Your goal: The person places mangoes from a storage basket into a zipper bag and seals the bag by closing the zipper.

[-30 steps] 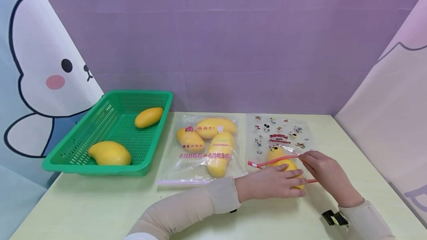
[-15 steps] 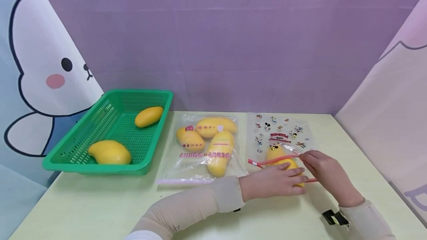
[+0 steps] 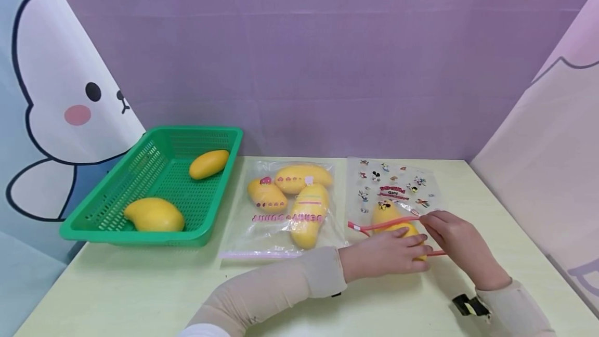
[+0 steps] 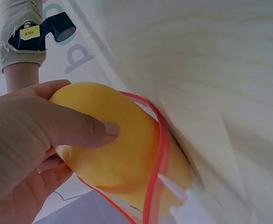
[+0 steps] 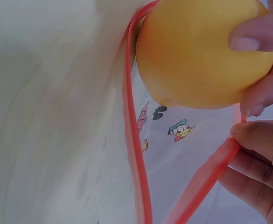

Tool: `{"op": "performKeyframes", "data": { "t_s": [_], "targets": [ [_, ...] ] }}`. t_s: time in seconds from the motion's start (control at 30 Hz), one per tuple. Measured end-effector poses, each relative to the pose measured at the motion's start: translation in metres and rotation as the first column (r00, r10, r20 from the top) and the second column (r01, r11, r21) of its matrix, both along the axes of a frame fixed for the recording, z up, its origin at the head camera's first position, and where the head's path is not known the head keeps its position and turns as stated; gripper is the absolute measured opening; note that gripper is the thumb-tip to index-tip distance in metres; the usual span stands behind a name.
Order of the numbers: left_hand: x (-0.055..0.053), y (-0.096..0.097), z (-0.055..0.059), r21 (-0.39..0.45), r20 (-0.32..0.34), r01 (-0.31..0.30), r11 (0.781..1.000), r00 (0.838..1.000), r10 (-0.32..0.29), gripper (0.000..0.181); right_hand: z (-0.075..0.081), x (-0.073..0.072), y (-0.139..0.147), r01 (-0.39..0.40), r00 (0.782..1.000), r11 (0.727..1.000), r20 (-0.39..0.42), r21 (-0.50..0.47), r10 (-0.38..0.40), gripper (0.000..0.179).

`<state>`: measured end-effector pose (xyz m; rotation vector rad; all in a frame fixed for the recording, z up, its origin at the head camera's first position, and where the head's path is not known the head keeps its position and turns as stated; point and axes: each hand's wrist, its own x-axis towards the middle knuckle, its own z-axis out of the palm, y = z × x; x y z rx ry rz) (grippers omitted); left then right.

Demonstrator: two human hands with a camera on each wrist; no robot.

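Observation:
My left hand (image 3: pixel 389 255) grips a yellow mango (image 4: pixel 103 158), thumb on one side and fingers on the other in the left wrist view. The mango's far end lies inside a clear zip bag (image 3: pixel 362 183) printed with cartoon characters. Its near end is at the bag's mouth, partly hidden by my hand in the head view. Thumb and fingers of my right hand (image 3: pixel 457 241) pinch the red zip edge (image 5: pixel 206 179) on the right. That edge is held up, so the mouth gapes around the mango in the right wrist view.
A second clear zip bag (image 3: pixel 238 233) with a lilac edge holds 3 mangoes and lies to the left, close to my left forearm. Further left is a green basket (image 3: pixel 206 228) with one mango (image 3: pixel 154 215) near its front and another mango (image 3: pixel 209 164) at the back.
My left hand has moved slightly right and away from me, and the mango's far end sits a little deeper in the bag. My right hand has stayed at the red edge.

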<state>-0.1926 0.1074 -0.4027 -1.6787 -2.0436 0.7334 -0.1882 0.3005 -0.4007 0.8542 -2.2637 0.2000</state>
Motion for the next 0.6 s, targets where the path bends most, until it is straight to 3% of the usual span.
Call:
{"op": "performKeyframes", "data": {
  "t_s": [0.4, 0.6],
  "targets": [
    [-0.0065, 0.0060, -0.0047, 0.014, -0.031, -0.020, 1.000, 0.999, 0.020, 0.035, -0.0042, -0.0028, -0.0012, -0.020, 0.999, 1.000, -0.033, -0.020, 0.020, 0.061],
    [-0.0098, 0.0081, -0.0046, 0.037, -0.081, -0.054, 0.998, 0.995, 0.057, 0.035, -0.0048, -0.0040, -0.0017, -0.029, 0.999, 0.999, -0.040, -0.027, 0.028, 0.061]
  ]
}}
